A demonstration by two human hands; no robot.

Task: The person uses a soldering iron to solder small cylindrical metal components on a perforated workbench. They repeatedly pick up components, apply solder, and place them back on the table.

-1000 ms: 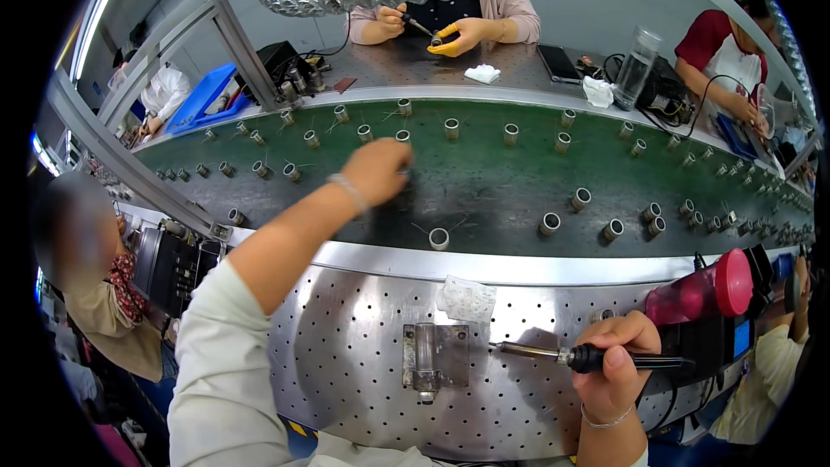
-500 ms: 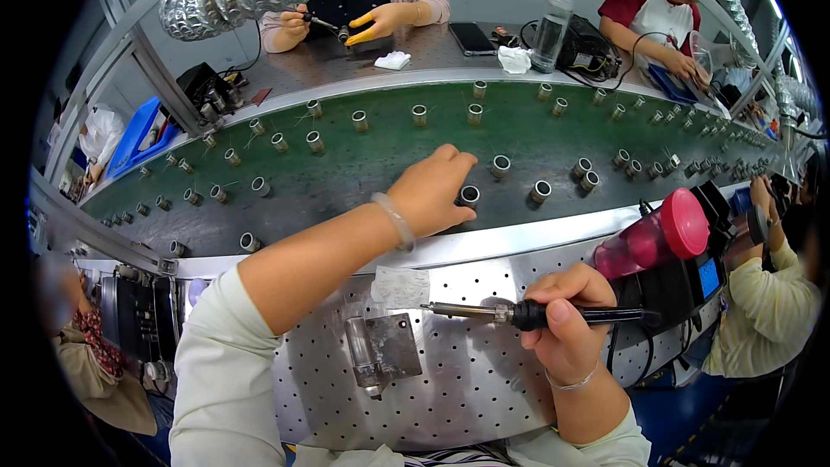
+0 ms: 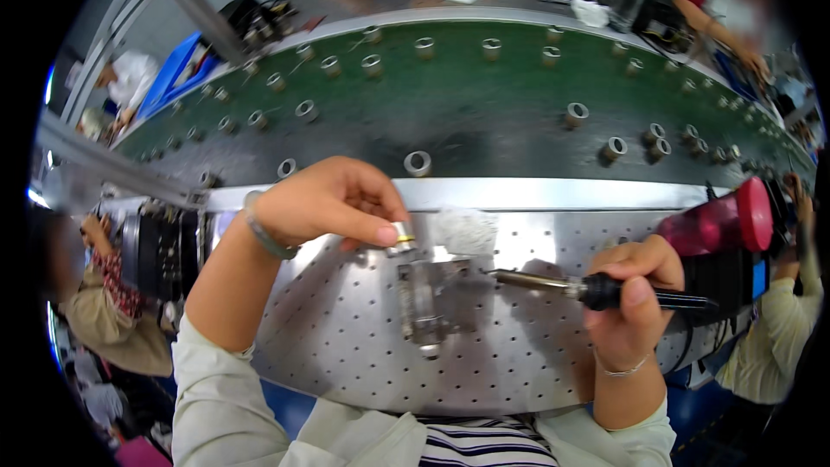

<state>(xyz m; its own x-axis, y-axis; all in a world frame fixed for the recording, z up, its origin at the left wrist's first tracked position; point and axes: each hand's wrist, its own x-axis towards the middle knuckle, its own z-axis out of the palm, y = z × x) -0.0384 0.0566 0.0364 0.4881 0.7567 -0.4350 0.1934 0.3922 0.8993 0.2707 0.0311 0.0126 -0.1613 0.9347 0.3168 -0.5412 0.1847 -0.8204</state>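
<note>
My left hand [image 3: 333, 203] pinches a small metal cylinder [image 3: 402, 236] between thumb and fingers, at the upper end of a metal fixture [image 3: 421, 303]. Whether the cylinder touches the fixture cannot be made out. This fixture, a clear-looking tube beside a flat plate, lies on the perforated metal worktop [image 3: 337, 337]. In my right hand [image 3: 638, 294] is a soldering iron [image 3: 540, 282], gripped by its black handle. Its tip points left toward the fixture's plate, a little apart from it. A whitish pad [image 3: 467, 229] lies just beyond the fixture.
Beyond the worktop's metal edge [image 3: 519, 195] runs a green belt [image 3: 484, 112] carrying several upright metal cylinders [image 3: 418, 163]. At right lies a pink-lidded bottle [image 3: 718, 220] next to a black device with a blue display [image 3: 760, 278]. Other people work across the belt and at both sides.
My left hand has come back from the belt to the fixture and now holds a small metal cylinder. The view has shifted; the soldering iron remains in my right hand.
</note>
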